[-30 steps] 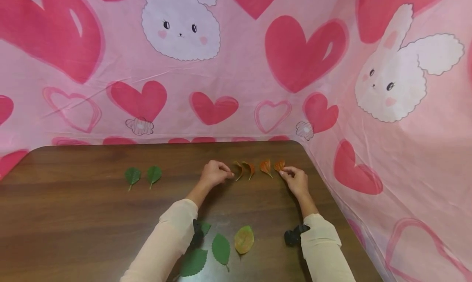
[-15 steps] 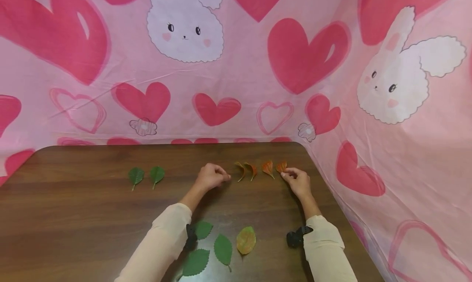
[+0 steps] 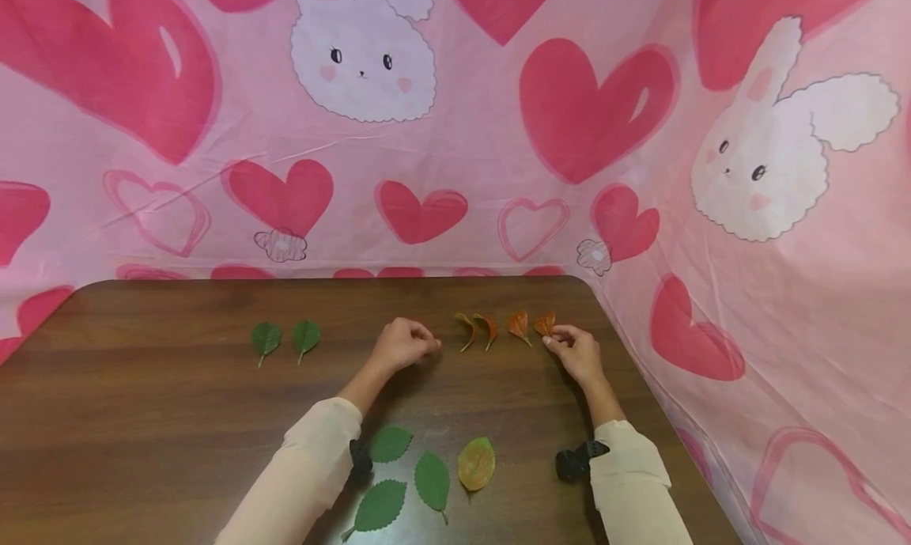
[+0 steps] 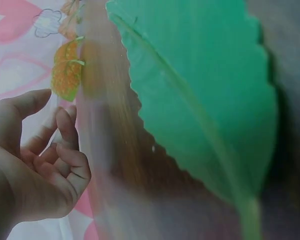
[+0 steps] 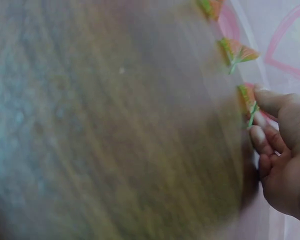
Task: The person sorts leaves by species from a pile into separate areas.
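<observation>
A row of curled orange leaves lies near the table's far edge. My right hand is at the rightmost orange leaf, pinching it by its stem end; the right wrist view shows this leaf between thumb and fingers. Beside it is another fan-shaped orange leaf. Two narrow, curled leaves, one orange and one yellowish, lie further left. Just left of those, my left hand has nothing in its loosely bent fingers; in the left wrist view its thumb stands apart from the fingertips.
Two small green leaves lie at the far left. Nearer me are several larger leaves: a serrated green one, a smooth green one and a yellow-green one. Pink printed cloth hangs behind the brown table.
My left hand has drawn a little left, away from the narrow curled leaves. The right hand stays at the rightmost orange leaf. The head view has shifted slightly.
</observation>
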